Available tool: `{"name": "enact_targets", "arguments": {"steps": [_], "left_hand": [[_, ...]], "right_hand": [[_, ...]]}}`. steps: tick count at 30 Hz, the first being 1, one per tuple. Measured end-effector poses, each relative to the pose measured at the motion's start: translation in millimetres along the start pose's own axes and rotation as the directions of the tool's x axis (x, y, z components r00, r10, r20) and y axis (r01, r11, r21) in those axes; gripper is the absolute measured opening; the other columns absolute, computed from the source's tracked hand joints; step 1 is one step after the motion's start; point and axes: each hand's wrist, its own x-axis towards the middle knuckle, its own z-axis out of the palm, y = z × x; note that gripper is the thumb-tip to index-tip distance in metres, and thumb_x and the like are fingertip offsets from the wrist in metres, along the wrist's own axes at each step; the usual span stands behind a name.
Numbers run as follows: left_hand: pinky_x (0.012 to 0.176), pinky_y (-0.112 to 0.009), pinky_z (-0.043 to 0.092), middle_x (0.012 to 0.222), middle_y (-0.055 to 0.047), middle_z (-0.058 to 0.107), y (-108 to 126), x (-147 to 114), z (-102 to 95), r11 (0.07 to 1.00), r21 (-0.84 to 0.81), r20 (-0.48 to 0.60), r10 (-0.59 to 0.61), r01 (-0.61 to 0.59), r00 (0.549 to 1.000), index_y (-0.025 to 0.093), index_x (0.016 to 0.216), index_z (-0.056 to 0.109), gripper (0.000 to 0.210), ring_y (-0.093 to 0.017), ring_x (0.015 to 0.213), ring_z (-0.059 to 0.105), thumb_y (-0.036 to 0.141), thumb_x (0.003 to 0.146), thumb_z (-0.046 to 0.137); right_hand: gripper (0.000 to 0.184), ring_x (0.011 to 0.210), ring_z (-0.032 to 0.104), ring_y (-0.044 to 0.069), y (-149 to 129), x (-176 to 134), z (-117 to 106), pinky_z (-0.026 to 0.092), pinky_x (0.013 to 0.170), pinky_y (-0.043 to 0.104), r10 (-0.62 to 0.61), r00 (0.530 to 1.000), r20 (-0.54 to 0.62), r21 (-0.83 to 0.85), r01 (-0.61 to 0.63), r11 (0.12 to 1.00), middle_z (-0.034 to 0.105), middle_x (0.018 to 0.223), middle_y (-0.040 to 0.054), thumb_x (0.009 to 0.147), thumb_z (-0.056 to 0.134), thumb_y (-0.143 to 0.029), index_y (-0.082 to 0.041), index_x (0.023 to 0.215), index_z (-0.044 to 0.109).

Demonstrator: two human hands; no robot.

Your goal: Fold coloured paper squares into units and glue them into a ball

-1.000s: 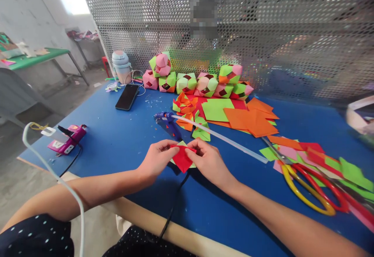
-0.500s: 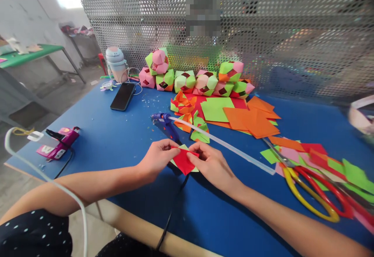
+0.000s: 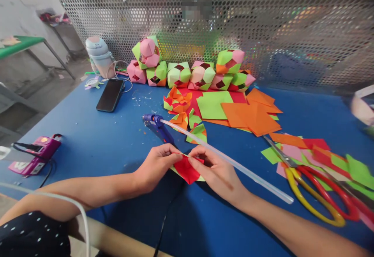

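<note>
Between my two hands is a small folded paper [image 3: 188, 171], red on the face toward me with pale green edges showing behind. My left hand [image 3: 159, 165] pinches its upper left edge between thumb and fingers. On the upper right edge, my right hand [image 3: 217, 171] grips it the same way, thumb on the red face. Just beyond the hands lies a blue glue gun [image 3: 159, 126] with a long clear glue stick [image 3: 233, 163] running out to the right. Beside it rest orange and green folded paper pieces [image 3: 198, 133].
Paper balls [image 3: 178, 74] line the perforated metal screen [image 3: 163, 15]. Green and orange sheets [image 3: 214, 105] lie in front. Scissors [image 3: 315, 194] and paper scraps [image 3: 321, 153] are right. A phone [image 3: 110, 95], bottle [image 3: 101, 58] and purple power strip [image 3: 37, 155] are left.
My fingertips have come closer together along the paper's top edge, which now looks bent inward. The camera view has shifted slightly. Both hands keep hold of the paper.
</note>
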Motion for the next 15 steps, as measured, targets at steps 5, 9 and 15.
{"name": "enact_targets", "arguments": {"steps": [5,9,15], "left_hand": [[0.058,-0.022,0.042,0.063,-0.001,0.064,-1.3,0.5,-2.0,0.999,-0.029,0.005,-0.042,0.042,0.999,0.013,0.067,0.060,0.012,-0.010,0.057,0.057,0.024,0.071,0.064],[0.056,-0.022,0.043,0.060,-0.001,0.063,1.0,-1.4,-0.7,0.998,-0.037,-0.013,-0.053,0.053,0.998,0.013,0.064,0.058,0.011,-0.011,0.055,0.057,0.022,0.069,0.064],[0.058,-0.022,0.043,0.060,0.000,0.063,1.4,-3.2,0.0,1.000,-0.005,0.011,-0.019,0.019,1.000,0.014,0.065,0.059,0.009,-0.010,0.055,0.058,0.021,0.068,0.063]], "right_hand": [[0.009,0.077,0.061,0.016,-1.8,0.9,-3.4,0.048,0.072,0.027,-0.131,0.991,0.019,-0.118,0.133,0.984,0.064,0.081,0.0008,0.084,0.052,-0.023,-0.023,0.083,0.061],[0.013,0.079,0.062,0.018,-1.5,0.2,-5.2,0.048,0.075,0.030,-0.194,0.979,0.055,-0.165,0.200,0.966,0.067,0.085,0.0019,0.084,0.049,-0.020,-0.024,0.086,0.062],[0.012,0.070,0.059,0.016,-7.8,-0.8,-3.0,0.048,0.067,0.028,-0.095,0.994,0.049,-0.103,0.099,0.990,0.063,0.075,0.0010,0.084,0.053,-0.029,-0.022,0.077,0.060]]}}
